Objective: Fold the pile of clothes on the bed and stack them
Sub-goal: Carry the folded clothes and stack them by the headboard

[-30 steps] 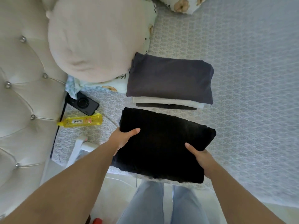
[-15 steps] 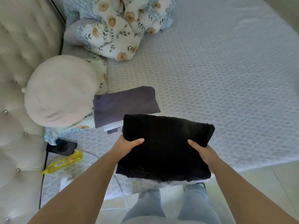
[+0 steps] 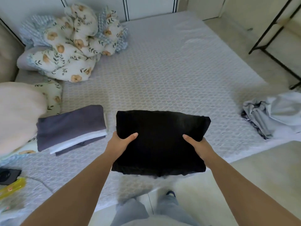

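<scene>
I hold a folded black garment point(image 3: 160, 141) flat above the bed's near edge. My left hand point(image 3: 120, 143) grips its left side with the thumb on top, and my right hand point(image 3: 197, 145) grips its right side the same way. To the left on the bed point(image 3: 162, 75) lies a stack of folded clothes point(image 3: 70, 126): a dark grey piece on top, a white one and another dark one under it. At the right edge of the bed sits a crumpled pile of light grey-blue clothes point(image 3: 273, 111).
A floral duvet point(image 3: 71, 46) is bunched at the bed's far left. A round pink cushion point(image 3: 17, 115) lies beside the stack. A black phone point(image 3: 8, 176) and a yellow tube point(image 3: 12, 188) rest near the left edge. A black metal rack point(image 3: 276, 39) stands at the right.
The black garment came up off the bed and now hangs in both hands. My view swung up and right, so the stack sits further left and the crumpled pile has come into sight.
</scene>
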